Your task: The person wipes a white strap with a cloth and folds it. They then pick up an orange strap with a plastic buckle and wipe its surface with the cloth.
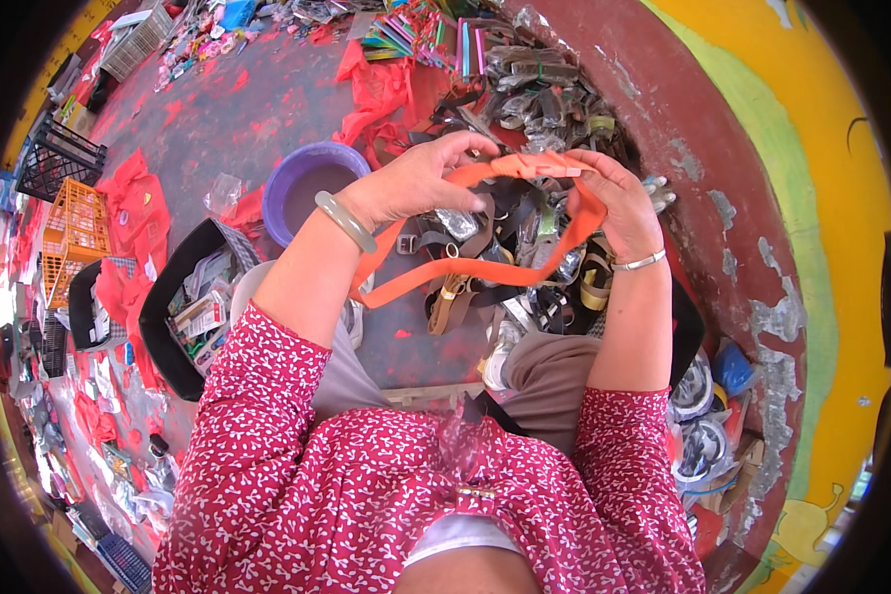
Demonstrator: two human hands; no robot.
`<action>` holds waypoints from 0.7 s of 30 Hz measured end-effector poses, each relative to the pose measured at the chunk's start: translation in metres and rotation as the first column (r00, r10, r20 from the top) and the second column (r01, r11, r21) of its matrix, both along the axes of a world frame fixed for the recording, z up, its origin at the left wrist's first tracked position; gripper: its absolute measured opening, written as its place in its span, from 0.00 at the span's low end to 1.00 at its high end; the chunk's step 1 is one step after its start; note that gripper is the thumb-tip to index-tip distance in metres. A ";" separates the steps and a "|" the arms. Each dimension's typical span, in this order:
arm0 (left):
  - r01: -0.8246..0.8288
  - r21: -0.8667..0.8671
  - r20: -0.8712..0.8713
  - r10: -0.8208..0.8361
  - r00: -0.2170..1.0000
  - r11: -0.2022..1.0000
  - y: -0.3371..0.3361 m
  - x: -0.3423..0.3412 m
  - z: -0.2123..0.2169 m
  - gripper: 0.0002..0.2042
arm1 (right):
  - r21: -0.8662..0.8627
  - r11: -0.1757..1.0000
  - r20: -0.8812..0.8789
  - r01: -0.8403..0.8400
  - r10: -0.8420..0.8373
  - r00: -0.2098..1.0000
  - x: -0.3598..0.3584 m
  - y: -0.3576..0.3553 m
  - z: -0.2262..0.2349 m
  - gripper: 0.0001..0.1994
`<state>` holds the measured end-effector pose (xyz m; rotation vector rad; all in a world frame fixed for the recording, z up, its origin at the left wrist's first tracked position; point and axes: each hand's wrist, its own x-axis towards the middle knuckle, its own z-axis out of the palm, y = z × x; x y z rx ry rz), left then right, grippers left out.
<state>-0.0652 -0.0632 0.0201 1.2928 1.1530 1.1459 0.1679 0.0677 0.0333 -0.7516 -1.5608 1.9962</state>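
An orange belt (500, 271) is held up in front of me in a wide loop. My left hand (411, 181) is bent round the belt on one side, thumb and fingers either side of the strap. On the other side, my right hand (619, 202) grips it near the orange buckle (536, 164), which spans the top between both hands. The lower part of the loop hangs above my knees, and one stretch passes behind my left wrist. Below and beyond it lies a heap of belts (549, 89), many rolled up in clear plastic.
A purple basin (289, 188) stands left of my hands. Black open bins (173, 327) with packaged goods lie by my left leg. Orange crates (77, 223) and a black crate (61, 158) stand far left. A red and yellow painted wall (703, 119) curves along the right.
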 end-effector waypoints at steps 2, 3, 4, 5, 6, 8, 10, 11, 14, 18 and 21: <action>0.006 -0.086 -0.103 -0.015 0.995 0.996 0.002 -0.004 0.001 0.17 | 0.057 0.997 0.211 -0.057 0.043 0.976 0.007 0.001 0.011 0.11; 0.007 -0.150 -0.112 -0.024 0.993 0.989 0.005 -0.008 -0.006 0.13 | 0.028 0.993 0.277 -0.118 0.106 0.955 0.014 0.006 0.012 0.11; -0.031 -0.040 -0.136 0.025 0.990 0.999 0.007 -0.009 -0.011 0.13 | 0.014 0.991 0.215 -0.131 0.124 0.969 0.015 0.006 0.010 0.12; -0.065 0.071 -0.154 0.076 0.985 0.995 0.008 -0.009 -0.016 0.13 | 0.001 0.990 0.153 -0.143 0.142 0.978 0.018 0.004 0.007 0.12; -0.097 0.181 -0.166 0.127 0.978 0.979 0.009 -0.011 -0.021 0.12 | -0.011 0.988 0.090 -0.157 0.157 0.983 0.019 0.004 0.003 0.12; -0.096 0.023 -0.113 0.098 0.989 0.995 0.009 -0.012 -0.019 0.13 | -0.009 0.991 -0.062 -0.134 0.133 0.989 0.016 0.003 -0.004 0.12; -0.084 -0.124 0.068 0.093 0.993 0.989 0.008 -0.010 -0.013 0.13 | -0.178 0.979 -0.110 -0.096 0.077 0.991 0.016 0.003 -0.003 0.12; -0.066 -0.190 0.219 0.107 0.970 0.980 0.006 -0.005 -0.006 0.13 | -0.202 0.973 -0.170 -0.111 0.077 0.982 0.014 0.006 -0.004 0.12; 0.024 -0.200 0.578 0.098 0.810 0.980 0.003 -0.006 -0.005 0.13 | -0.279 0.957 -0.239 -0.078 0.009 0.971 0.004 0.008 -0.007 0.12; 0.073 -0.054 0.864 0.010 0.504 0.996 0.002 -0.006 -0.004 0.14 | -0.043 0.980 -0.172 -0.196 0.187 0.967 -0.005 0.000 -0.001 0.14; 0.033 -0.001 0.924 -0.011 0.381 0.999 0.003 -0.003 -0.001 0.16 | 0.545 0.825 0.199 -0.147 0.043 0.979 -0.017 -0.006 -0.017 0.13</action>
